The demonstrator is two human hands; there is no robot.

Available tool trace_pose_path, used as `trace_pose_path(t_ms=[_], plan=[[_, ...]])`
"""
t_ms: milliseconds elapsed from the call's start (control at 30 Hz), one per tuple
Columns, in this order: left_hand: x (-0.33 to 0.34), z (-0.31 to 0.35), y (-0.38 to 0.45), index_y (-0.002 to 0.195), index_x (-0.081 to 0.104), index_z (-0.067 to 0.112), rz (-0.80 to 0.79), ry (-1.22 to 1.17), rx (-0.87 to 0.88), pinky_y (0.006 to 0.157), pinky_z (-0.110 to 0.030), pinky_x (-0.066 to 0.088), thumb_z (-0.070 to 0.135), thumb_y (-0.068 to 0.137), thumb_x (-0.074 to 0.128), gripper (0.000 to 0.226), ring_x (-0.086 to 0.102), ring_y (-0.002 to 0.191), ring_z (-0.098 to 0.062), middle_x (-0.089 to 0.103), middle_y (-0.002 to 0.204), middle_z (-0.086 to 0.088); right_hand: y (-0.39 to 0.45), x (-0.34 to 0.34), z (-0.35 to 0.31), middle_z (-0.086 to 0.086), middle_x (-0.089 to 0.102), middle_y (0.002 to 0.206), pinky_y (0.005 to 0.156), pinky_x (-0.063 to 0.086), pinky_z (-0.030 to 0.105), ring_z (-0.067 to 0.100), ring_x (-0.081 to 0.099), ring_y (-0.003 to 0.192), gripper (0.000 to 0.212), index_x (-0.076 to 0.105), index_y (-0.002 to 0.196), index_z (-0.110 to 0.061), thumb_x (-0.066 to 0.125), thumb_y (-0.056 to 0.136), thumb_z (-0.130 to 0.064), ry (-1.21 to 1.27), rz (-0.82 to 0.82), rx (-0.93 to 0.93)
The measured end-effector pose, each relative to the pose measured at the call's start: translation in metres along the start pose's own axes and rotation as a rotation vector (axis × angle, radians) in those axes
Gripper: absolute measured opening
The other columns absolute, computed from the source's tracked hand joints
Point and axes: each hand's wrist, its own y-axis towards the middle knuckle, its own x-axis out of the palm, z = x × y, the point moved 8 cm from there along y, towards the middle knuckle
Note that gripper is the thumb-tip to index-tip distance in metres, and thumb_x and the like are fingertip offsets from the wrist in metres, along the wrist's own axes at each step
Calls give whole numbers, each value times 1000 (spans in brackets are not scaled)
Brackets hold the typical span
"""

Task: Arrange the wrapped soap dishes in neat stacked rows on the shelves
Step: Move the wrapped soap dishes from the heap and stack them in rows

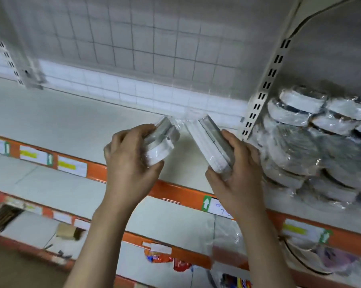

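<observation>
Two wrapped soap dishes [214,145] are in our grip, left hand [132,163] and right hand [237,173] each curled round one above the shelf [71,119]; next, we judge, set them beside the stacked pile [312,146].

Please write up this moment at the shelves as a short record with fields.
setting: shop shelving with orange front rails and a wire grid back
left hand: holds one wrapped soap dish above the shelf
right hand: holds a second wrapped dish, tilted on edge
stacked dishes: piled in wrapped stacks in the bay to the right, past the slotted upright
price labels: white tags along the orange rail
lower shelves: colourful packets and a brown box
task state: both held dishes not yet set down
</observation>
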Motion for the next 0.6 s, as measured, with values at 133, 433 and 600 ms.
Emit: trace_pose_path(t_ms=[133,433,600], plan=[[-32,-45,14,119,46,25,-33,13,13,89,-37,37,36,64,48,56,44,109,-23,58,117,3,8,47,-33,-55,17,119,89,45,48,13,36,103,69,38,134,-31,56,68,-38,-27,5,-26],[-111,-159,49,119,49,5,-63,46,-59,82,-33,38,7,64,62,57,51,99,-35,49,112,-14,34,151,-112,-26,43,108,88,46,49,16,37,103,68,42,136,-28,57,70,-33,53,54,23],[-164,-216,67,108,48,6,13,40,-150,70,-22,28,-2,67,69,46,50,92,-29,51,103,-7,39,209,-165,-40,38,112,89,46,50,16,39,106,71,43,137,-24,64,69,-23,96,50,34]])
